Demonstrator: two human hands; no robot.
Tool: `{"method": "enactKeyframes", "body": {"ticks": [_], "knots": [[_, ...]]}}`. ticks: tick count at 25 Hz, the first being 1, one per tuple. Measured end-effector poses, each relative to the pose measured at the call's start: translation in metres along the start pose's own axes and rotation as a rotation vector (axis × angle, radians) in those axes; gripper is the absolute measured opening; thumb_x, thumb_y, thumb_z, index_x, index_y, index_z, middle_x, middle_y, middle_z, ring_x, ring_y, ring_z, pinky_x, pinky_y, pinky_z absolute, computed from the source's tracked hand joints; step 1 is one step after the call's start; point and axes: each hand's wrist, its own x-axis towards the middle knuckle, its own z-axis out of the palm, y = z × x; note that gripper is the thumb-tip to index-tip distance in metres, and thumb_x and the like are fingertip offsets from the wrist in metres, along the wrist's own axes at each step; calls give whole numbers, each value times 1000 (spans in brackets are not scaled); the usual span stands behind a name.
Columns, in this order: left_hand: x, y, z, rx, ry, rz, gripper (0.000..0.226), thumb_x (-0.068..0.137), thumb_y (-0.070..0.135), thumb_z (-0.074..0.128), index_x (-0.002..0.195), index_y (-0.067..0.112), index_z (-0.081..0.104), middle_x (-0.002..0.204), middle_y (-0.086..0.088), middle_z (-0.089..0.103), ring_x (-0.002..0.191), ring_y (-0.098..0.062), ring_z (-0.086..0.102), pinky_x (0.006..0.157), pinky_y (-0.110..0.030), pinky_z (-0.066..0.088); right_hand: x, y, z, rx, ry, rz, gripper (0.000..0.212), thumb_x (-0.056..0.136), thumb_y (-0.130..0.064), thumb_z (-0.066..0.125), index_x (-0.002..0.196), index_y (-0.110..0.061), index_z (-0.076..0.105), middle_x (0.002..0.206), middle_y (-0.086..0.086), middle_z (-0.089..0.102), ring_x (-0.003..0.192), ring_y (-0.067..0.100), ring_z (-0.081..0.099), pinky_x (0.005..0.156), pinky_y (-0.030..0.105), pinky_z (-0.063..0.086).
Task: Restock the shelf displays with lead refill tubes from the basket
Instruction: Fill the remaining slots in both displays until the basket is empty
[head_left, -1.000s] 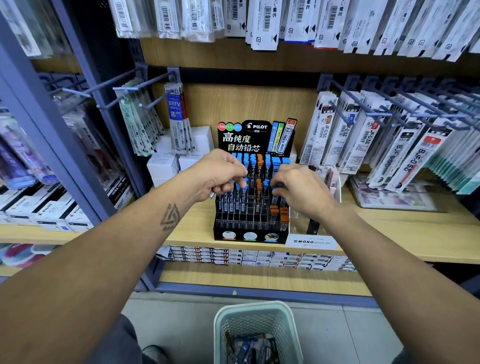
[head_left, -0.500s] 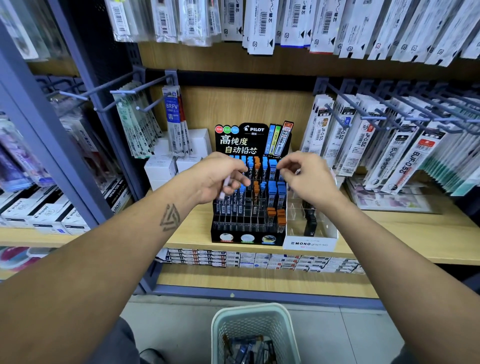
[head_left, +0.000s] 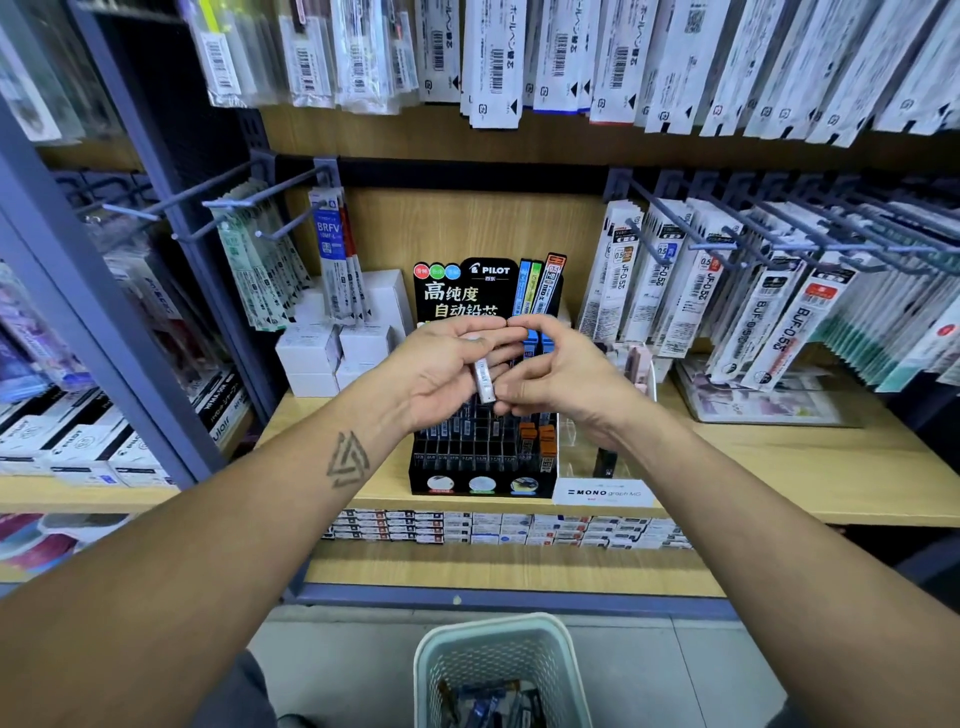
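Both hands are up in front of the black Pilot tiered display rack (head_left: 483, 452) on the wooden shelf (head_left: 779, 467); the left hand (head_left: 441, 369) cradles a slim clear lead refill tube (head_left: 483, 382) in loosely curled fingers. The right hand (head_left: 561, 376) pinches that tube's lower end. The pale green mesh plastic basket (head_left: 498, 649) sits on the floor at the bottom edge, more tubes inside.

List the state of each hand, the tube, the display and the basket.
Left hand: palm up, holding the tube.
Right hand: fingers pinch the tube's lower end.
Tube: upright, out of the display, between both hands.
Display: partly filled, front slots empty.
Basket: on floor, tubes inside.
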Motion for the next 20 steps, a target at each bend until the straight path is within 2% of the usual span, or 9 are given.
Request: {"method": "enactKeyframes", "body": {"ticks": [3, 6, 7, 9, 11, 13, 15, 17, 20], "knots": [[-1, -1, -2, 26, 5, 33, 37, 101, -10, 40, 134, -2, 55, 129, -16, 67, 127, -29, 59, 114, -45, 41, -3, 0, 7, -3, -12, 1, 94, 81, 5, 78, 152, -32, 29, 92, 18, 76, 87, 33, 75, 64, 31, 57], [-4, 4, -3, 8, 17, 2, 32, 103, 1, 45, 132, -2, 57, 126, -21, 68, 122, -30, 63, 104, -43, 50, 0, 7, 9, 58, 44, -28, 90, 82, 13, 73, 150, -28, 31, 85, 21, 73, 78, 37, 73, 65, 32, 59], [-5, 7, -4, 60, 55, -38, 29, 105, 10, 45, 128, -1, 60, 121, -22, 69, 115, -30, 67, 97, -40, 54, 1, 7, 7, 17, 91, -47, 79, 82, 13, 73, 144, -22, 38, 83, 20, 74, 75, 34, 73, 65, 31, 58], [-8, 13, -11, 258, 157, -139, 40, 108, 33, 43, 118, 1, 65, 104, -20, 73, 92, -25, 72, 79, -33, 57, 5, 7, 0, -85, 168, -83, 47, 82, 12, 74, 121, -8, 56, 82, 17, 74, 72, 29, 74, 66, 31, 57], [-10, 16, -16, 380, 170, -178, 46, 105, 41, 47, 112, 0, 66, 84, -16, 71, 67, -20, 65, 59, -26, 52, 6, 7, -5, -164, 198, -102, 23, 81, 10, 75, 98, -5, 69, 82, 15, 73, 70, 24, 73, 68, 31, 57], [-12, 17, -12, 384, 114, -155, 35, 101, 31, 58, 107, -3, 68, 76, -16, 69, 59, -18, 61, 51, -22, 50, 5, 9, -7, -295, 211, -162, 16, 80, 5, 78, 89, -7, 75, 83, 12, 74, 71, 19, 71, 70, 30, 58], [-11, 17, -5, 347, 80, -90, 20, 97, 13, 63, 102, -6, 69, 77, -20, 69, 59, -18, 63, 51, -21, 53, 2, 11, -12, -379, 211, -215, 14, 79, 2, 80, 89, -8, 77, 85, 10, 76, 73, 16, 69, 71, 27, 59], [-9, 16, 3, 321, 57, -30, 16, 93, 0, 64, 105, -11, 68, 83, -27, 70, 62, -21, 67, 54, -22, 56, -4, 11, -22, -286, 222, -189, 18, 78, 4, 81, 91, -8, 76, 86, 8, 76, 74, 14, 69, 72, 26, 58], [-3, 6, 17, 397, -19, 27, 18, 91, -10, 62, 108, -9, 65, 92, -31, 72, 68, -25, 73, 63, -24, 61, -16, 12, -46, -53, 256, -122, 25, 79, 9, 78, 100, -4, 73, 92, 15, 76, 82, 22, 71, 81, 33, 59]]}}
